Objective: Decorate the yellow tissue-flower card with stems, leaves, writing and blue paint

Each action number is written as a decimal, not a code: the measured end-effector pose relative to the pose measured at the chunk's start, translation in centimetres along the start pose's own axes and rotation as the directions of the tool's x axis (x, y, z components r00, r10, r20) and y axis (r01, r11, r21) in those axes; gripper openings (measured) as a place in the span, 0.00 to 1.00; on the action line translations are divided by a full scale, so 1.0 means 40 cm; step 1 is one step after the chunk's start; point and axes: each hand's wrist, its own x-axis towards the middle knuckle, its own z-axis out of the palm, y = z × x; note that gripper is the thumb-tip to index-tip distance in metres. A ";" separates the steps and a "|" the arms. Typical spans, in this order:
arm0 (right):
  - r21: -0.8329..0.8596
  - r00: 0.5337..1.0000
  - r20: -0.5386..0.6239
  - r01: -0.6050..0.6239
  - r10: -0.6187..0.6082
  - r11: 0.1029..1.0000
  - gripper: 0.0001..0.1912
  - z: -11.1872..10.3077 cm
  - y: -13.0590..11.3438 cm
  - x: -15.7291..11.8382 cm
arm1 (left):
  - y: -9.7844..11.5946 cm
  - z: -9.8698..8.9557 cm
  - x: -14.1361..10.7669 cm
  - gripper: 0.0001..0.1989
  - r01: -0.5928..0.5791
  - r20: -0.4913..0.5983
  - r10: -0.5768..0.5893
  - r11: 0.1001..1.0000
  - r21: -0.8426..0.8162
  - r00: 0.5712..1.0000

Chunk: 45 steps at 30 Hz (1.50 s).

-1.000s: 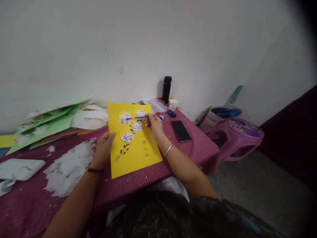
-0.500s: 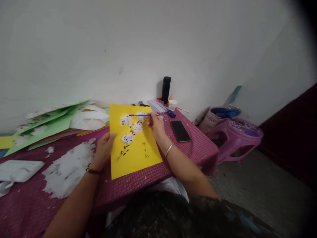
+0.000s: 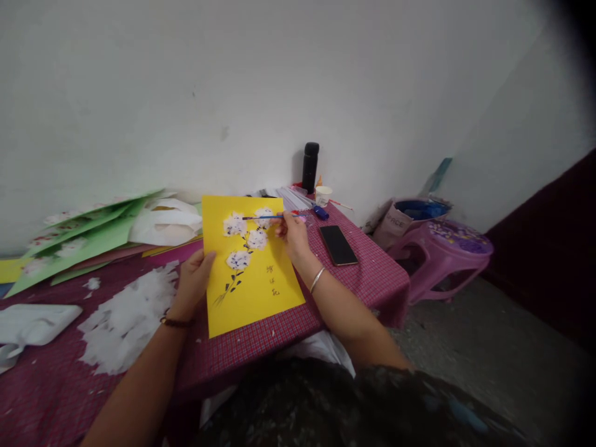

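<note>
A yellow sheet of paper [image 3: 254,298] stands tilted towards me above the table, bearing white flower clusters [image 3: 239,261] with dark specks, a dark stem with leaves, and handwritten characters at its lower right. My left hand [image 3: 196,273] grips the sheet's left edge, thumb on the front and the other fingers behind it. Pinched in my right hand [image 3: 292,233] is a thin paintbrush [image 3: 263,217], held level across the upper flowers with its tip pointing left. Whether the tip touches the paper, I cannot tell.
The checked tablecloth [image 3: 372,279] carries a phone [image 3: 338,245], a black bottle [image 3: 310,167], a paper cup [image 3: 323,197], a blue object [image 3: 321,213], white paper scraps [image 3: 125,323], green sheets [image 3: 107,239] and a white plastic item [image 3: 41,323]. A pink stool [image 3: 442,261] stands right of the table.
The whole view has shifted very slightly. Both hands, the yellow sheet and the paintbrush keep nearly the same pose.
</note>
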 end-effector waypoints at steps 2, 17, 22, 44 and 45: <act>0.010 0.999 0.031 -0.014 0.014 1.000 0.10 0.006 0.001 -0.006 | 0.000 0.001 -0.001 0.23 0.000 0.008 0.000 1.000 0.002 1.000; 0.024 0.999 0.033 -0.008 0.008 1.000 0.10 0.013 -0.008 -0.013 | -0.008 0.008 -0.001 0.23 -0.058 0.015 0.056 0.995 0.083 0.998; -0.062 1.000 0.028 -0.009 0.010 0.998 0.10 0.028 0.008 -0.024 | -0.006 0.016 -0.005 0.20 -0.101 0.017 0.100 0.985 0.143 0.995; -0.027 0.998 -0.067 0.004 -0.006 1.000 0.09 -0.002 -0.006 0.009 | 0.011 0.015 -0.012 0.21 0.069 0.020 -0.068 0.996 -0.056 0.997; -0.014 0.997 -0.075 0.010 -0.011 1.000 0.09 -0.005 -0.009 0.012 | 0.015 0.015 -0.011 0.21 0.088 0.025 -0.086 0.993 -0.084 0.996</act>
